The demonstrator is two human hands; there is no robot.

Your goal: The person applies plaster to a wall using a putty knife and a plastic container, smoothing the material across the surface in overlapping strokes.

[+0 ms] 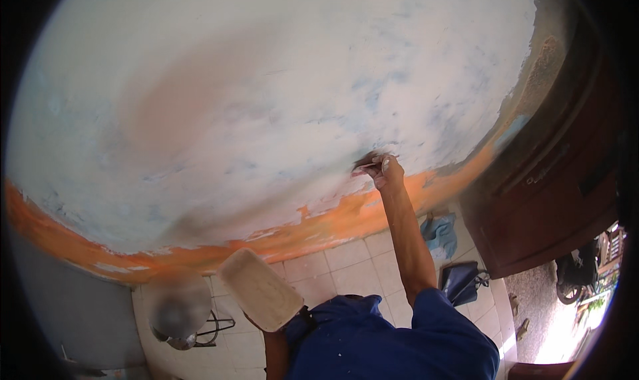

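Note:
Pinched in my right hand (387, 171), a thin flat scraper (363, 164) is pressed to the wall (293, 107) low on its whitish coat. That coat is patchy, with bluish smears, and ends unevenly above an orange band (326, 223). Pale smudges mark my right fingers. Below and to the left, a rectangular beige tray (261, 290) is held up at the end of my left forearm (276, 355). The tray hides the fingers of my left hand.
Beige tiles (347, 255) cover the floor. A dark rounded object (178, 319) with black metal legs stands left. Near the wall at right lie a blue cloth (440, 236) and a dark blue bag-like thing (460, 282). A dark red panel (552, 207) bounds the right side.

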